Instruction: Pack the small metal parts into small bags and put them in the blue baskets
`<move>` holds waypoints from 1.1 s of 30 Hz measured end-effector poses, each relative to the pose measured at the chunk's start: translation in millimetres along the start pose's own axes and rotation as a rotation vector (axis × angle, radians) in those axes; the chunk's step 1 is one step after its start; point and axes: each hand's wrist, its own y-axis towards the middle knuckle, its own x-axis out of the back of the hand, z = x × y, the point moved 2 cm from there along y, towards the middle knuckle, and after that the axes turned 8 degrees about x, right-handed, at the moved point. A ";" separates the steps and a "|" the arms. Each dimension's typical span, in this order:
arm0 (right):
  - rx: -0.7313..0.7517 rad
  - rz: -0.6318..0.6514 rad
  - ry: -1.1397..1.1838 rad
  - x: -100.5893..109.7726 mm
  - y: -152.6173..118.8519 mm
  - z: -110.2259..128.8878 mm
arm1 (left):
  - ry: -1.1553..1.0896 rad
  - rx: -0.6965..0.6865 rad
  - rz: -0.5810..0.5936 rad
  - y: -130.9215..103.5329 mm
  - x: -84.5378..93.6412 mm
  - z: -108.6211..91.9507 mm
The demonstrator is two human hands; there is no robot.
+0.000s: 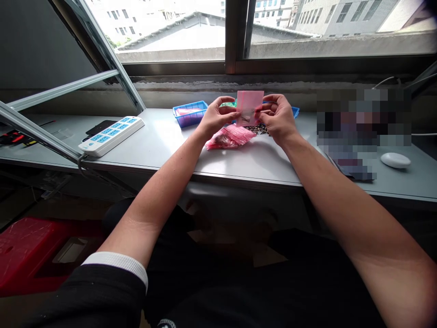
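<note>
A small pink see-through plastic bag (250,102) is held up above the table between my two hands. My left hand (220,115) pinches its left edge, and my right hand (278,117) grips its right edge. Something small and dark shows through the lower part of the bag; I cannot make out its kind. Below it on the table lies a larger pink plastic bag (227,138), crumpled, with contents I cannot name. A pile of small dark metal pieces (261,129) sits beside that bag, partly hidden by my right hand.
A blue basket (190,119) with pink bags stands at the left, and another blue basket (295,110) shows behind my right hand. A white power strip (112,135) lies further left near a metal frame (112,59). A white mouse (395,160) is at the right.
</note>
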 end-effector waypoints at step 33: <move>0.199 0.149 -0.497 10.0 -18.4 32.1 | 1.049 0.347 -0.670 -25.2 71.7 -33.4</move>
